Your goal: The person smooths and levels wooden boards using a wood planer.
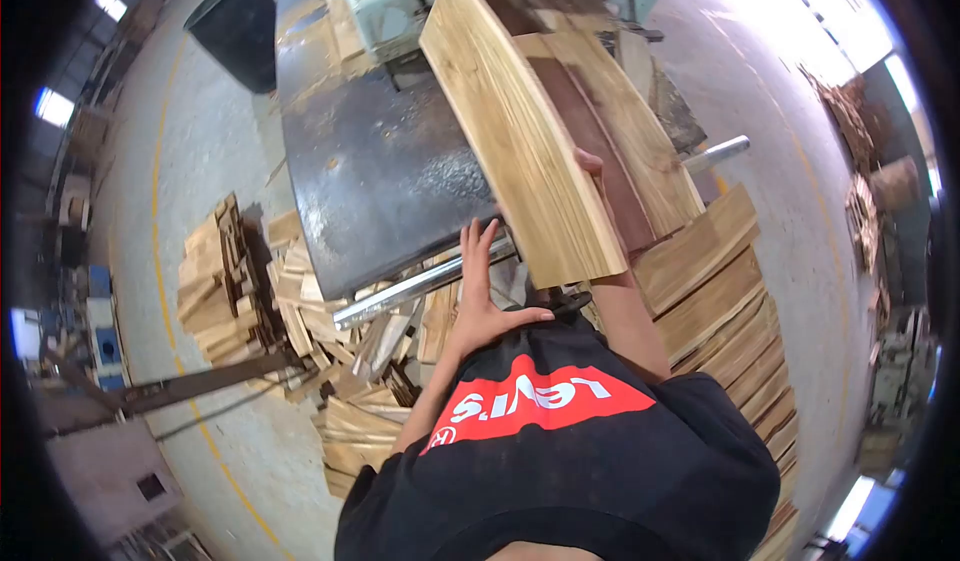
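Note:
A long, pale wooden board point(525, 131) is held tilted above the dark metal machine table point(370, 161). My right hand point(592, 166) grips its right edge; the thumb shows there, and the other fingers are hidden behind the wood. Left of the board's near end, my left hand point(482, 296) is open with fingers stretched and thumb out to the side, holding nothing. It is close to the table's front edge and a metal bar point(420, 286). Another plank point(630, 121) lies on the machine bed to the right of the held board.
Stacked boards point(740, 301) lie at the right, below the machine. Loose offcuts point(300, 301) and a wood pile point(215, 291) cover floor at the left. The pale green machine housing point(395, 6) rises at the back. A black bin point(235, 31) stands far left. A bar point(715, 154) juts out right.

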Demonstrator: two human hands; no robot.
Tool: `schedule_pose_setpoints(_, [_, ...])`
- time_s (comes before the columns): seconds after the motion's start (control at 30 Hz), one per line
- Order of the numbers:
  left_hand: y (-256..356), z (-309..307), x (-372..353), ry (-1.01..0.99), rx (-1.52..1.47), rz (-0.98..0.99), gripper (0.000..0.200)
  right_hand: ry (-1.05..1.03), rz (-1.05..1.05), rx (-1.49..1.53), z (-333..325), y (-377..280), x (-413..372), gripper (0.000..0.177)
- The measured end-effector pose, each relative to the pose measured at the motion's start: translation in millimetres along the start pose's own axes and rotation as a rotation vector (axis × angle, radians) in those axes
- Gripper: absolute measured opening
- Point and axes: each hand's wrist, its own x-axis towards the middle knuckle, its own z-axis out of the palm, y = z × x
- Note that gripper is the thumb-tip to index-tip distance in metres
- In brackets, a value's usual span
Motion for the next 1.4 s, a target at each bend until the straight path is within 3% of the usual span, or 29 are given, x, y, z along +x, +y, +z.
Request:
schedule_pose_setpoints(0.07, [-7, 3, -9, -0.016, 0.032, 0.047, 0.162, -0.059, -0.078, 0.141, -20, 33, 21, 0.045])
schedule_pose_setpoints(0.17, [-4, -3, -26, 0.138, 0.088, -0.106, 0.158, -0.053, -0.246, -0.023, -40, 99, 39, 0.041])
schedule_pose_setpoints(0.33, [-41, -9, -54, 0.255, 0.421, -0.242, 0.140, -0.059, 0.135, 0.078, -48, 110, 38, 0.058])
schedule_pose_setpoints(0.37, [-47, -12, -54, 0.260, 0.402, -0.238, 0.135, -0.076, 0.326, 0.113, -50, 97, 35, 0.057])
schedule_pose_setpoints(0.47, [-54, -16, -51, 0.272, 0.366, -0.195, 0.123, 0.026, 0.375, -0.132, -89, 91, 54, 0.043])
schedule_pose_setpoints(0.6, [-69, -1, -47, 0.283, 0.456, -0.123, 0.122, 0.082, -0.145, -0.803, -117, 118, 67, 0.033])
schedule_pose_setpoints(0.7, [-70, -4, -45, 0.258, 0.504, -0.071, 0.121, 0.295, -0.789, -1.348, -52, 106, 33, 0.029])
schedule_pose_setpoints(0.73, [-76, -3, -45, 0.258, 0.547, -0.022, 0.121, 0.240, -0.821, -1.313, -46, 104, 30, 0.027])
schedule_pose_setpoints(0.87, [-88, 1, -37, 0.220, 0.556, 0.019, 0.117, 0.003, -0.535, -1.219, -30, 109, 31, 0.020])
schedule_pose_setpoints(0.97, [-109, 7, -24, 0.223, 0.658, 0.024, 0.117, -0.081, -0.651, -1.450, -51, 126, 54, 0.020])
schedule_pose_setpoints(1.07, [-121, 3, -6, 0.236, 0.668, 0.017, 0.125, -0.030, -0.821, -1.529, -68, 137, 71, 0.021])
schedule_pose_setpoints(1.2, [-126, -8, 20, 0.287, 0.691, 0.053, 0.143, -0.038, -0.854, -1.462, -79, 139, 97, 0.021])
schedule_pose_setpoints(1.33, [-141, -15, 35, 0.296, 0.681, 0.079, 0.140, 0.022, -0.843, -1.478, -78, 149, 111, 0.018])
schedule_pose_setpoints(1.4, [-152, -16, 36, 0.284, 0.730, 0.099, 0.140, 0.053, -0.937, -1.498, -80, 155, 132, 0.016])
